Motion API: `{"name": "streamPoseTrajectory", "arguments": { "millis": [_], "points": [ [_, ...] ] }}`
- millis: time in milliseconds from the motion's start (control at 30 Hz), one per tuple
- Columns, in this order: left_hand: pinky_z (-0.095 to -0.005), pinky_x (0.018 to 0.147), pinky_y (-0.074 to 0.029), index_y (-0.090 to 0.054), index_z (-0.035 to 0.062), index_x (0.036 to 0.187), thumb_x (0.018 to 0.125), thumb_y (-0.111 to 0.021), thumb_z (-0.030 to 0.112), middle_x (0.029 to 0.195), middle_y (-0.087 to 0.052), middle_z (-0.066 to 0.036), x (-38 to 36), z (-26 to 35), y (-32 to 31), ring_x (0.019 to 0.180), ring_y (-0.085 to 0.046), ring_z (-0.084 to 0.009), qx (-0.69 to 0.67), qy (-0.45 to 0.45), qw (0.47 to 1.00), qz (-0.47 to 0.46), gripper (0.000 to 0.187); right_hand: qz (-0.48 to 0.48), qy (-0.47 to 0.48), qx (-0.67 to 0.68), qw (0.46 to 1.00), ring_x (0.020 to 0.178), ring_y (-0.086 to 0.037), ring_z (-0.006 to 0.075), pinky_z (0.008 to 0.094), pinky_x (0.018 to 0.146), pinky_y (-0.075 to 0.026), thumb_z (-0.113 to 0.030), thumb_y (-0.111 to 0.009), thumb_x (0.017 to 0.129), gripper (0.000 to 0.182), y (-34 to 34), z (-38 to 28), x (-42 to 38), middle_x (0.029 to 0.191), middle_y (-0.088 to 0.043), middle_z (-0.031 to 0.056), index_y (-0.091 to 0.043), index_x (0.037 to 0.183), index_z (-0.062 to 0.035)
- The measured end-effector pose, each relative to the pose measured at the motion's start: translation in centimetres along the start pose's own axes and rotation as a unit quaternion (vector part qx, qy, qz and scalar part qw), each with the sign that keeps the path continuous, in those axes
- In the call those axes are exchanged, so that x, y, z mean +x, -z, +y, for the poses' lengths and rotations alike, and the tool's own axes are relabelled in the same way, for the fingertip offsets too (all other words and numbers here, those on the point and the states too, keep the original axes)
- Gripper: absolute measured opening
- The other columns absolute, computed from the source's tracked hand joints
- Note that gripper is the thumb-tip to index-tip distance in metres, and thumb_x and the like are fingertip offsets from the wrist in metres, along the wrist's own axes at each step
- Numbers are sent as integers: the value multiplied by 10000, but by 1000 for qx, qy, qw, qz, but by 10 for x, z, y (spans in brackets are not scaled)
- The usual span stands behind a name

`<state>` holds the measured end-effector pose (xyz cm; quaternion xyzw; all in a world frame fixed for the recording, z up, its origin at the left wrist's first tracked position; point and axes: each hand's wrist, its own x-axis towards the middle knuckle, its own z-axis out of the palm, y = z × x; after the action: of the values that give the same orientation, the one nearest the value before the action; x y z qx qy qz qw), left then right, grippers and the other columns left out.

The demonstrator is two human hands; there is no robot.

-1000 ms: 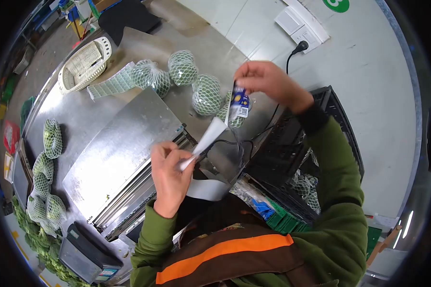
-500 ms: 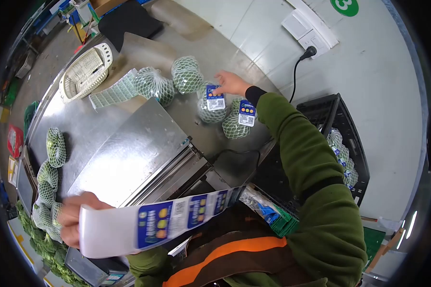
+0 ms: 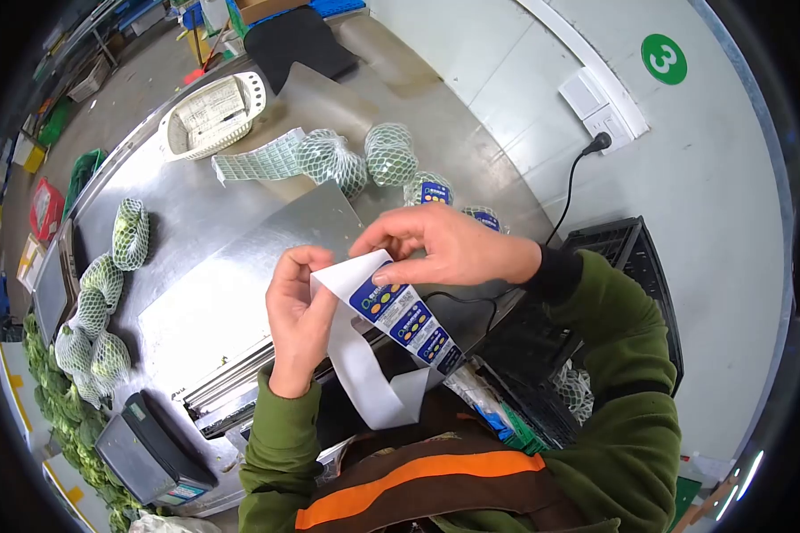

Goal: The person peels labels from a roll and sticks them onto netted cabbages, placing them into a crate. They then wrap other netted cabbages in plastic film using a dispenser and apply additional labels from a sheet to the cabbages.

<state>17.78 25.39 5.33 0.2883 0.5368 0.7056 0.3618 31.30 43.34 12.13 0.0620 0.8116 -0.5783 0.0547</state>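
A strip of blue and white printed labels (image 3: 404, 320) hangs between my two hands, its white backing curling down below. My left hand (image 3: 300, 311) pinches the strip's left edge. My right hand (image 3: 453, 247) has thumb and fingers closed on the strip's upper end, at a label. Behind my right hand lie two netted bundles with blue labels, the nearer-left one (image 3: 428, 188) partly covered. Unlabelled netted bundles (image 3: 391, 155) lie farther left on the metal table (image 3: 173, 222), beside a sheet of small labels (image 3: 262, 163).
A cream basket (image 3: 212, 117) with papers stands at the back. More netted bundles (image 3: 131, 235) line the left edge, near broccoli (image 3: 67, 426) and a scale (image 3: 156, 449). A black crate (image 3: 644, 266) stands at the right; a cable (image 3: 567, 200) runs from the wall socket.
My right hand has come back from the labelled bundles to the strip. My left hand has moved right and up with the strip. The view has shifted.
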Motion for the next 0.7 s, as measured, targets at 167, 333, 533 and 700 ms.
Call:
{"name": "streamPoseTrajectory", "arguments": {
  "millis": [167,333,533,700],
  "points": [
    [-210,701,-481,-636,-21,1081,891,-650,11,971,-676,-50,-3,-6,-7,802,-605,-67,-50,56,997,-1,193,95,-33,78,992,911,-645,106,262,819,-532,-101,-711,907,263,-8,-1,-8,1021,-683,55,-671,1139,15],
    [-259,670,-498,-710,20,1016,882,-695,54,947,-714,-49,-2,-7,-6,770,-621,-92,57,82,995,-2,138,138,5,-56,989,863,-649,107,250,790,-530,-108,-705,913,204,12,9,-7,962,-675,38,-695,1077,12],
    [-307,703,-484,-663,49,824,727,-748,-6,718,-608,-70,8,-14,6,682,-592,-253,393,-223,892,21,140,296,-80,200,931,892,-662,121,262,780,-541,-187,-702,924,262,132,91,41,989,-673,46,-632,1121,-29],
    [-345,672,-525,-676,36,859,696,-742,-5,864,-710,-96,3,-1,7,744,-666,-265,302,-266,911,-86,181,223,-224,191,929,873,-666,120,268,770,-547,-197,-774,860,334,163,189,95,988,-679,34,-636,1122,-43]
  ]
}}
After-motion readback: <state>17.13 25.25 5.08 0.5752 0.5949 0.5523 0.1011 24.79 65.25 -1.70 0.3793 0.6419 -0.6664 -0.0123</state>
